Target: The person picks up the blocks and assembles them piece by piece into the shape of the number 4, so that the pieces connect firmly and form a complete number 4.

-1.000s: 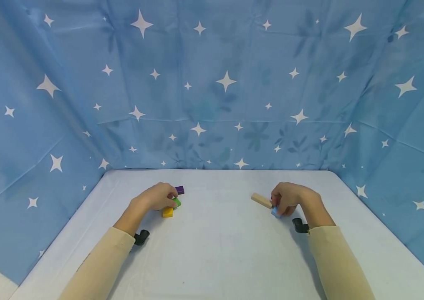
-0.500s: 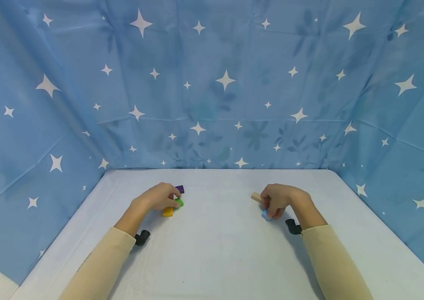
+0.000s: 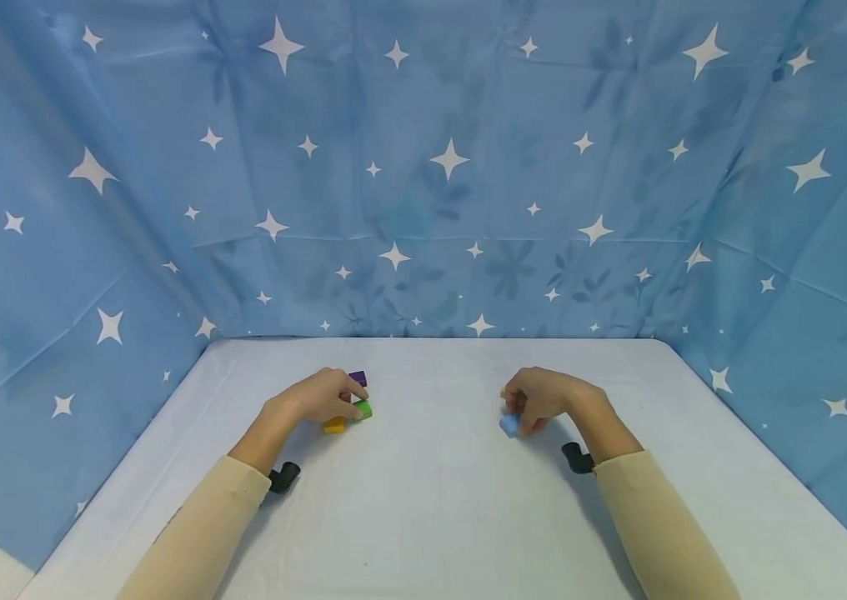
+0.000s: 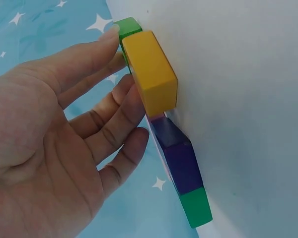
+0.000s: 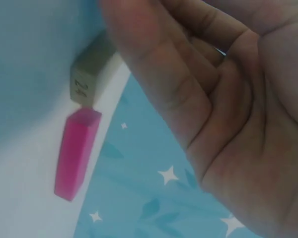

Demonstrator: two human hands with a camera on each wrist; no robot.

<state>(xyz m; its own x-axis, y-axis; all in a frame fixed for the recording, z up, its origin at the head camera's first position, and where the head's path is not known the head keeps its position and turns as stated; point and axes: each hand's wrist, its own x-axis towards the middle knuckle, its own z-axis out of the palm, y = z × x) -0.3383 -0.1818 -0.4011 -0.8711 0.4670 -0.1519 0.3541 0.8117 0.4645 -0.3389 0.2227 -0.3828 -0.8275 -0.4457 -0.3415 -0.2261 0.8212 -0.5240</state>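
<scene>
As the right hand's (image 3: 545, 393) pinched blue block (image 3: 509, 425) moves toward the table's (image 3: 431, 500) left edge, the left hand's (image 3: 321, 395) pinched green block (image 3: 365, 410) nears.

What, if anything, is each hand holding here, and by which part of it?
The left hand pinches the bright green block by the side nearest that hand; the right hand holds the light blue block, but where exactly cannot be told.

In the head view, the right hand (image 3: 543, 394), blurred at the fingertips, hid most of the tan wooden block (image 5: 88, 72) and part of the light-blue block (image 3: 509, 425). The glossy yellow rectangular block (image 4: 151, 72) (left wrist view) partly covered the bright-green block (image 4: 129, 26).
</scene>
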